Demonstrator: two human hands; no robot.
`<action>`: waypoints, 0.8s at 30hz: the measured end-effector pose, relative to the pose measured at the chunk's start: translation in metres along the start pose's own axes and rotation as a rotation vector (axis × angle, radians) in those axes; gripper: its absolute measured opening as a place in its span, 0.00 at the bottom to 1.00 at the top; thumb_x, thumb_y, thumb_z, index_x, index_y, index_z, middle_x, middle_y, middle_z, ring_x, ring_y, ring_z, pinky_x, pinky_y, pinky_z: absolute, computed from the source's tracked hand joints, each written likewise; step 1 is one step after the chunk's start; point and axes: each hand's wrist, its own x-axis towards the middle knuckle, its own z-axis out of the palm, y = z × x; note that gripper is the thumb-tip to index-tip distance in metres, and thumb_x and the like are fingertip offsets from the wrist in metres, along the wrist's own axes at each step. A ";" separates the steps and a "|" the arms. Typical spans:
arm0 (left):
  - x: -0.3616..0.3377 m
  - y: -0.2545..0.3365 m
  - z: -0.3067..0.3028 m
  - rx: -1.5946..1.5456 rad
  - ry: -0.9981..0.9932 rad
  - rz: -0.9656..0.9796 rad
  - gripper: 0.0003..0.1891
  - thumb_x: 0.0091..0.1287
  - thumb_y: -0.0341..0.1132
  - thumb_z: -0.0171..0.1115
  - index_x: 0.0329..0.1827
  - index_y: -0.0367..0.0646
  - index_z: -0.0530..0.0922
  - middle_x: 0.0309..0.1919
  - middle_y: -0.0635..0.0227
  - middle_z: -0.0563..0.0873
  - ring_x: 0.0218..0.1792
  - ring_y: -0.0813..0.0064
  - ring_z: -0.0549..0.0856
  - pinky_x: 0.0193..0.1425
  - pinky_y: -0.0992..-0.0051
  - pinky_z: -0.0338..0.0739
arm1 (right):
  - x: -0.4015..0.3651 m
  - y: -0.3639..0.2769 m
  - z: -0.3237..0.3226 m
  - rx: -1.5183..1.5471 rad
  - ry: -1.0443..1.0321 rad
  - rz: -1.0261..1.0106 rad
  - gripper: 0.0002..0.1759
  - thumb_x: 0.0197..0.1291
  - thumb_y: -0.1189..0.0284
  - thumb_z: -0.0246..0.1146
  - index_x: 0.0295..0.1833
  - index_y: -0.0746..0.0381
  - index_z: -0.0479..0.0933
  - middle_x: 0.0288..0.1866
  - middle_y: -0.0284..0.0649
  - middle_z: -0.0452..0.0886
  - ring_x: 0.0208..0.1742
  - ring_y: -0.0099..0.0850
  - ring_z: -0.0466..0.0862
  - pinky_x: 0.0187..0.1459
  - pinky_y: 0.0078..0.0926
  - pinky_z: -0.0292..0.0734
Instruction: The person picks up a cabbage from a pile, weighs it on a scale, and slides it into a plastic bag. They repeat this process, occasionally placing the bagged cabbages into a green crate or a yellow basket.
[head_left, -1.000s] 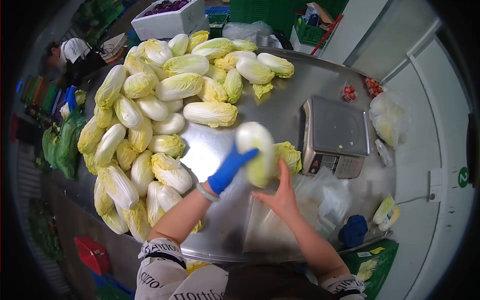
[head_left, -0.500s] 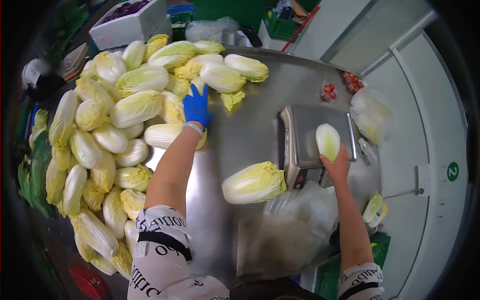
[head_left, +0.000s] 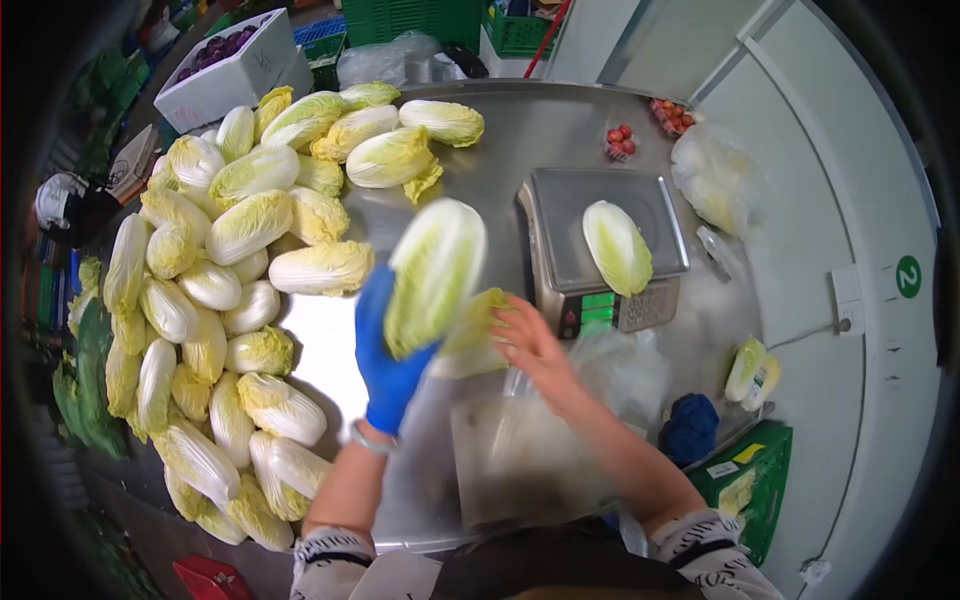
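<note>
My left hand [head_left: 385, 365], in a blue glove, grips a napa cabbage [head_left: 438, 270] held up over the table, its leafy end toward me. Partly behind it lies a second napa cabbage [head_left: 475, 340], blurred by motion. At that cabbage's leafy end is my right hand [head_left: 535, 345], bare, with fingers stretched out and apart. Another napa cabbage [head_left: 617, 248] rests on the metal plate of a weighing scale [head_left: 565, 215], whose display glows green.
A large heap of napa cabbages [head_left: 245, 225] covers the table's left side. Clear plastic bags [head_left: 620, 370] lie before the scale. Tomato packs [head_left: 620, 142] and a bulky plastic bag [head_left: 715, 180] stand near the wall. A green crate [head_left: 770, 480] is at lower right.
My left hand has come back from the heap with a napa cabbage. My right hand has left the cabbage on the scale and moved left to the one on the table. The view has shifted.
</note>
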 end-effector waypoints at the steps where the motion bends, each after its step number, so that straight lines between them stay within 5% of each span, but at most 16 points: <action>1: -0.025 0.025 0.007 0.053 -0.008 0.005 0.42 0.49 0.35 0.78 0.68 0.38 0.67 0.67 0.52 0.70 0.67 0.53 0.69 0.70 0.60 0.64 | -0.004 0.000 0.013 0.232 -0.027 0.015 0.32 0.59 0.75 0.64 0.68 0.65 0.62 0.65 0.45 0.71 0.61 0.33 0.75 0.62 0.33 0.71; 3: -0.059 0.071 0.008 0.058 -0.151 -0.001 0.43 0.48 0.38 0.79 0.69 0.39 0.67 0.68 0.50 0.68 0.67 0.49 0.69 0.70 0.58 0.64 | -0.018 -0.001 0.016 0.366 -0.083 0.141 0.33 0.58 0.75 0.65 0.68 0.65 0.62 0.63 0.45 0.73 0.62 0.33 0.76 0.63 0.33 0.71; 7: -0.107 0.112 -0.003 0.018 -0.065 -0.160 0.40 0.49 0.35 0.78 0.67 0.39 0.70 0.64 0.52 0.72 0.64 0.55 0.73 0.67 0.61 0.69 | -0.063 -0.011 0.000 0.394 -0.253 0.278 0.36 0.54 0.75 0.67 0.68 0.66 0.62 0.60 0.43 0.76 0.61 0.35 0.77 0.64 0.35 0.71; 11: -0.126 0.146 -0.011 -0.049 -0.037 -0.148 0.25 0.54 0.23 0.65 0.59 0.36 0.77 0.56 0.54 0.79 0.57 0.59 0.79 0.62 0.66 0.72 | -0.105 -0.011 -0.012 0.410 -0.237 0.369 0.37 0.52 0.75 0.66 0.68 0.66 0.62 0.59 0.44 0.77 0.60 0.36 0.78 0.63 0.36 0.72; 13: -0.131 0.154 -0.019 -0.054 0.045 -0.190 0.22 0.54 0.14 0.55 0.53 0.35 0.81 0.50 0.55 0.83 0.52 0.63 0.82 0.59 0.70 0.74 | -0.116 -0.008 -0.030 0.306 -0.235 0.481 0.40 0.48 0.71 0.68 0.69 0.66 0.62 0.60 0.45 0.76 0.59 0.37 0.79 0.61 0.37 0.75; 16: -0.146 0.147 -0.060 0.192 0.162 -0.260 0.21 0.55 0.13 0.54 0.52 0.35 0.81 0.47 0.58 0.85 0.49 0.68 0.83 0.57 0.74 0.74 | -0.133 -0.014 -0.068 0.232 -0.289 0.799 0.44 0.43 0.65 0.69 0.69 0.66 0.64 0.57 0.48 0.79 0.52 0.40 0.83 0.55 0.38 0.80; 19: -0.186 0.115 -0.129 0.224 0.491 -0.438 0.18 0.61 0.16 0.52 0.53 0.33 0.81 0.48 0.61 0.85 0.48 0.71 0.82 0.58 0.74 0.74 | -0.163 0.015 -0.101 0.480 -0.679 0.939 0.46 0.40 0.63 0.70 0.68 0.68 0.65 0.55 0.50 0.80 0.51 0.41 0.84 0.54 0.37 0.81; 24: -0.335 0.114 -0.242 0.451 0.657 -0.658 0.15 0.65 0.20 0.53 0.53 0.31 0.80 0.48 0.60 0.85 0.48 0.71 0.83 0.57 0.73 0.76 | -0.177 0.057 -0.132 0.439 -0.388 1.083 0.52 0.38 0.62 0.73 0.72 0.64 0.61 0.62 0.62 0.71 0.60 0.55 0.76 0.61 0.51 0.73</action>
